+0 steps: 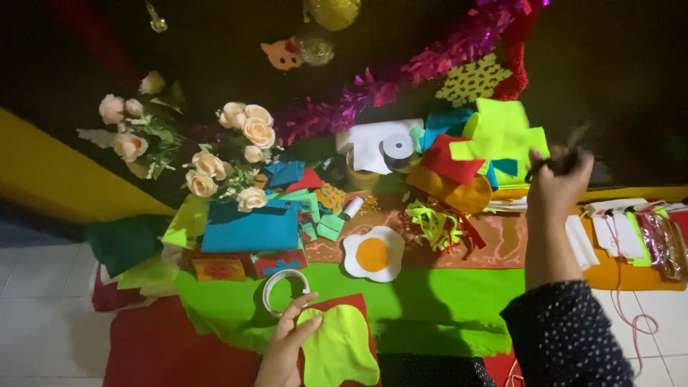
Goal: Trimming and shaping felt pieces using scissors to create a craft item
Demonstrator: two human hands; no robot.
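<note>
The left hand (pixel 287 342) lies flat and open on one yellow-green felt piece (pixel 339 345), just below one white tape roll (pixel 285 292), while the right hand (pixel 557 188), far right of this roll, grips one dark blurred tool (pixel 555 159).

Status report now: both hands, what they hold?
Left hand flat on yellow-green felt piece. Right hand raised, gripping dark blurred tool. White tape ring beside left fingers.

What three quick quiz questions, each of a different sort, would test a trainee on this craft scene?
1. True or false: the left hand rests on a yellow-green felt piece.
2. Which sits nearest the left fingertips: A) white tape ring, B) fried-egg felt shape, C) cream roses?
3. The right hand is raised, holding something dark and ____.

Key: 1 true; 2 A; 3 blurred.
</note>
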